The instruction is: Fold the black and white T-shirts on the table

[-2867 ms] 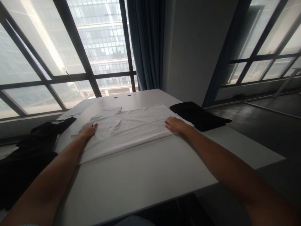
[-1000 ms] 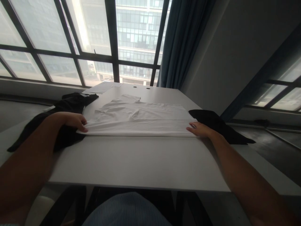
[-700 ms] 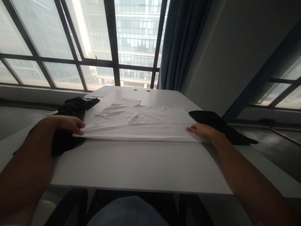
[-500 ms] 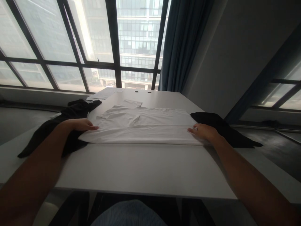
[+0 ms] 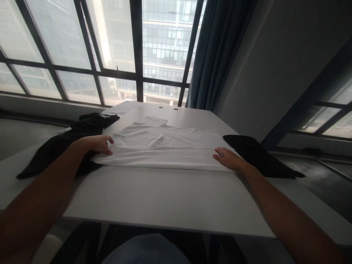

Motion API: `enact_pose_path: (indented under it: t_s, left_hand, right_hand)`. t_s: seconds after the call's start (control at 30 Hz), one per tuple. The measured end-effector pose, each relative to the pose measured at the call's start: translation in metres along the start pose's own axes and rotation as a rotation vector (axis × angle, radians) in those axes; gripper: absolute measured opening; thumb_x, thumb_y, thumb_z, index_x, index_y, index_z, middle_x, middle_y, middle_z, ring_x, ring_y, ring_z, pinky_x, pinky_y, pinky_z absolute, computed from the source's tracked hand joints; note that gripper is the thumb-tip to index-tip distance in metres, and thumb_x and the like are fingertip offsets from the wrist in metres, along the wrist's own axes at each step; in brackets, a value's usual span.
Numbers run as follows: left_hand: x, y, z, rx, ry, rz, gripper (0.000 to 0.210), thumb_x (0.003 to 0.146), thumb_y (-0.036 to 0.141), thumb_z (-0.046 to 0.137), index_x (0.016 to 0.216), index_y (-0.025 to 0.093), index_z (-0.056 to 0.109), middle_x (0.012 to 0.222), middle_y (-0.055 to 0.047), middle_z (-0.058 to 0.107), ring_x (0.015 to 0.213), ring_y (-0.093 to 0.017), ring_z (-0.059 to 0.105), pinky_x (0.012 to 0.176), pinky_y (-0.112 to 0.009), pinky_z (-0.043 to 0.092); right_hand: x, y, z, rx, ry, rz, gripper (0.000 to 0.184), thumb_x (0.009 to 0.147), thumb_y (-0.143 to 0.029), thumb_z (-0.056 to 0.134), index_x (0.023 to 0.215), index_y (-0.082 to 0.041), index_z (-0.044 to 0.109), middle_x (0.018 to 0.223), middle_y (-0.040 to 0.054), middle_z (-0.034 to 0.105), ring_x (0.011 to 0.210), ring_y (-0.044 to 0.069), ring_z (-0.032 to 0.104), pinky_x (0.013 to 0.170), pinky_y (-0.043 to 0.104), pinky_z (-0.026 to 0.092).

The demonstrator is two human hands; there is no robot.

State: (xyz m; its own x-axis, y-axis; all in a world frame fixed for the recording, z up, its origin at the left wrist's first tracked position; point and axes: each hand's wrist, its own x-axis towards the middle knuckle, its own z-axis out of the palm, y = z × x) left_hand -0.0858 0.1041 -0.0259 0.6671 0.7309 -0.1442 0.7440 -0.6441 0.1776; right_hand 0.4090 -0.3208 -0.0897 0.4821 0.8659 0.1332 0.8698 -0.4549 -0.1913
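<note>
A white T-shirt (image 5: 165, 146) lies spread sideways on the white table (image 5: 170, 198), its near side folded over in a long strip and one sleeve pointing away from me. At the shirt's left end is my left hand (image 5: 101, 144), thumb and forefinger parted, with nothing pinched between them. My right hand (image 5: 227, 158) rests on the folded strip near the right end, fingers apart and touching the cloth. Light wrinkles run across the middle of the shirt.
Dark clothing (image 5: 82, 134) lies in a heap on the left of the table. Another black folded garment (image 5: 250, 152) sits at the right edge. Papers (image 5: 123, 107) lie at the far left corner, below the windows. A blue curtain (image 5: 217, 55) hangs behind.
Both hands have loosened from the cloth and their fingers have parted. My right hand has shifted slightly left along the strip. The camera view has tilted a little.
</note>
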Motion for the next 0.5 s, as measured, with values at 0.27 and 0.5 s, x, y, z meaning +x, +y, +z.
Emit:
enact_pose_path:
  t_s: [0.27,0.5]
  left_hand:
    - [0.003,0.093,0.049,0.028,0.296,0.523,0.069,0.1,0.065,0.031,0.147,0.021,0.056,0.152,-0.012,0.056,0.142,-0.029,0.049,0.12,-0.044,0.034]
    - [0.01,0.113,0.082,0.045,0.067,0.503,0.081,0.099,0.07,0.024,0.161,0.02,0.039,0.169,-0.009,0.029,0.157,-0.026,0.023,0.127,-0.046,0.016]
  right_hand:
    - [0.007,-0.038,0.014,0.084,0.135,-0.18,0.06,0.098,-0.057,0.045,0.138,-0.016,0.063,0.151,0.0187,0.055,0.142,0.032,0.05,0.121,0.05,0.037]
    - [0.008,-0.055,0.028,0.101,0.037,-0.252,0.068,0.1,-0.065,0.037,0.145,-0.02,0.061,0.157,0.0145,0.05,0.146,0.03,0.046,0.123,0.051,0.034]
